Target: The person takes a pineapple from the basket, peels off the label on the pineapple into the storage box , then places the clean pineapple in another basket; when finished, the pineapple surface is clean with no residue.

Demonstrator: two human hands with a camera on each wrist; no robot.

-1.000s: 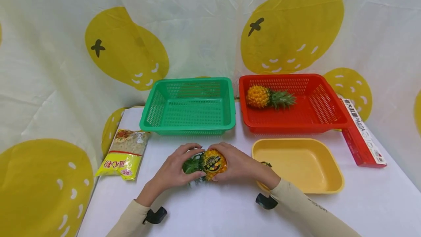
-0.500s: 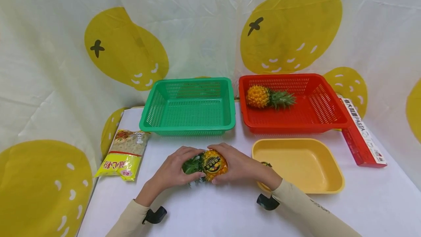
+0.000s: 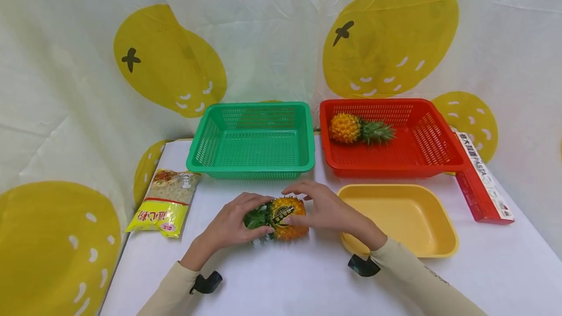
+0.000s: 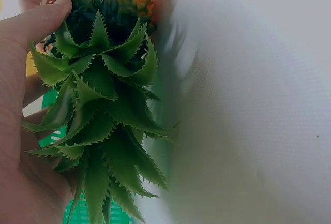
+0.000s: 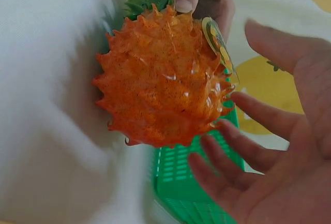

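A small orange pineapple lies on its side near the table's middle, its green crown pointing left. My left hand grips it from behind and in front around the leaf base, with the thumb at the lower edge of the fruit. A round black-and-gold label sits on the fruit's upper side. My right hand is spread at the fruit's right end. Its thumb overlaps the label in the head view, and its fingertips are right at the spiky skin in the right wrist view.
Behind stand a green basket and a red basket with another pineapple in it. A yellow tray lies under the right forearm. A noodle bag is at left, a red pasta box at right.
My right hand held the fruit's right end before; its fingers have now spread and the hand has shifted right and off the skin. The label has turned slightly. The left hand stays nearly still.
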